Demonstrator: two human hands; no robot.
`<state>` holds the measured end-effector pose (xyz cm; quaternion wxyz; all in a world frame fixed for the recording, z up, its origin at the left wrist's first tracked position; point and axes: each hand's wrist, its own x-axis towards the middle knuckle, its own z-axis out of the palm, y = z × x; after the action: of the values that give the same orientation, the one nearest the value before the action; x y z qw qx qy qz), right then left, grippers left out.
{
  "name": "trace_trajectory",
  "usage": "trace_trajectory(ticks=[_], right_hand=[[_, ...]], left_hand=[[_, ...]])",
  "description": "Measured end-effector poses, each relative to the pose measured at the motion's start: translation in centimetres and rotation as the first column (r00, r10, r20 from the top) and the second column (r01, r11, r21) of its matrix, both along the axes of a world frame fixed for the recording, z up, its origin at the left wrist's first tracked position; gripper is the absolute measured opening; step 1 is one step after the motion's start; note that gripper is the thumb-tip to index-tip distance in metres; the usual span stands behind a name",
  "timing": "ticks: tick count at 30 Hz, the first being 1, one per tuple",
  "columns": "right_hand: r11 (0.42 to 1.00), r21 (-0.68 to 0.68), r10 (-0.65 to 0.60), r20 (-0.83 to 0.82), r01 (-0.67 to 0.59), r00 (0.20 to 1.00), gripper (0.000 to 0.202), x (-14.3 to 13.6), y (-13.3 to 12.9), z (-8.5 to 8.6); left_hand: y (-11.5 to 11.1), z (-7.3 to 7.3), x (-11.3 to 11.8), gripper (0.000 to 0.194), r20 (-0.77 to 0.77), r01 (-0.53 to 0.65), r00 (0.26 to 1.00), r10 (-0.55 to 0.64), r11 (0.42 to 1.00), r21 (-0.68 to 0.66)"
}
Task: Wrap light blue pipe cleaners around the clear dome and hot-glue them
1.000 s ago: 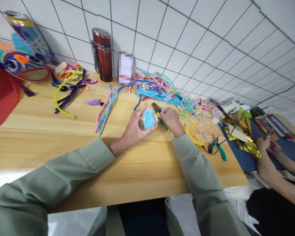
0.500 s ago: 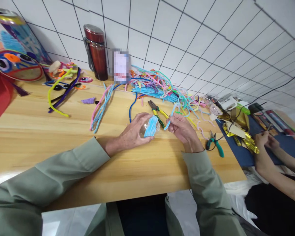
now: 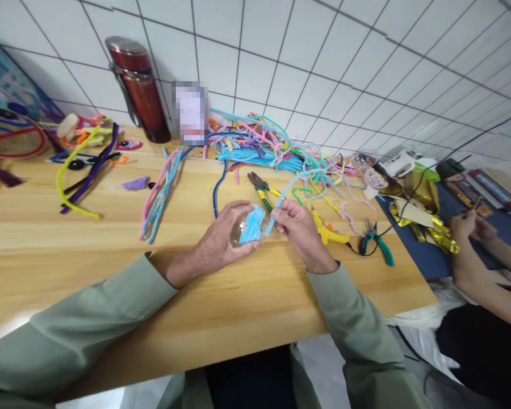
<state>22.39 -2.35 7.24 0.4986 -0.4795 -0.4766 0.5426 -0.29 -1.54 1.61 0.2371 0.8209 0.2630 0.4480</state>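
My left hand (image 3: 221,241) is closed around a clear plastic ball (image 3: 237,232), which has a patch of light blue pipe cleaner strips (image 3: 252,225) across its face. Between the thumb and fingers of my right hand (image 3: 297,228) is a light blue pipe cleaner (image 3: 290,188). Its lower end comes close to the ball's right side; whether they touch I cannot tell. Yellow-and-green-handled pliers (image 3: 262,188) lie just behind both hands. A yellow glue gun (image 3: 330,230) rests to the right of my right hand, partly hidden by it.
Behind lies a heap of coloured pipe cleaners (image 3: 264,150). A red thermos (image 3: 138,91) stands at the wall. Teal-handled pliers (image 3: 377,243) and a black cable are on the right. Another person's hands (image 3: 472,227) work over a blue surface with gold foil (image 3: 438,233).
My right hand has brought the pipe cleaner leftward, nearer the ball. The view has shifted, and the yellow glue gun now shows beside my right hand.
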Motion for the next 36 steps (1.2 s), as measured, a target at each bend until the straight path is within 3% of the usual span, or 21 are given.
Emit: trace_trajectory(ticks=[8,11,13,15,20,25,28,32,36], right_hand=[[0.999,0.002,0.035,0.009,-0.035,0.999,0.052,-0.1,-0.6,-0.2],[0.999,0.034,0.029,0.111,-0.033,0.993,0.047,0.8,0.4,-0.2],[0.997,0.057,0.034,0.273,-0.052,0.961,0.044,1.4,2.2,0.0],[0.992,0.081,0.038,0.527,-0.094,0.849,0.040,1.6,4.5,0.3],[0.986,0.101,0.006,0.770,-0.131,0.639,0.020,2.9,10.2,1.7],[0.983,0.161,-0.181,0.936,0.090,0.303,0.024,10.0,12.9,4.3],[0.969,0.132,-0.162,0.978,0.208,0.135,0.022,14.9,13.9,5.0],[0.960,0.093,-0.110,0.993,0.265,0.049,0.019,17.9,14.7,3.6],[0.962,0.099,-0.123,0.989,0.254,0.078,0.014,17.9,14.9,2.3]], left_hand=[[-0.5,-0.3,0.1,0.068,0.008,-0.058,0.998,0.058,0.998,-0.017],[-0.6,-0.4,0.0,0.067,0.037,-0.113,0.993,0.113,0.994,-0.005],[-0.6,-0.3,-0.1,0.067,0.079,-0.156,0.985,0.155,0.988,0.005],[-0.6,-0.3,-0.2,0.067,0.114,-0.188,0.976,0.186,0.982,0.009],[-0.3,-0.7,-0.1,0.065,0.121,-0.206,0.971,0.206,0.978,-0.012],[0.1,-1.3,0.4,0.063,0.100,-0.190,0.977,0.191,0.982,-0.018],[0.2,-1.1,0.4,0.063,0.104,-0.211,0.972,0.211,0.977,-0.003],[0.1,-0.3,0.1,0.065,0.167,-0.243,0.958,0.234,0.969,0.041],[-0.6,0.1,0.3,0.069,0.126,-0.176,0.977,0.171,0.984,0.028]])
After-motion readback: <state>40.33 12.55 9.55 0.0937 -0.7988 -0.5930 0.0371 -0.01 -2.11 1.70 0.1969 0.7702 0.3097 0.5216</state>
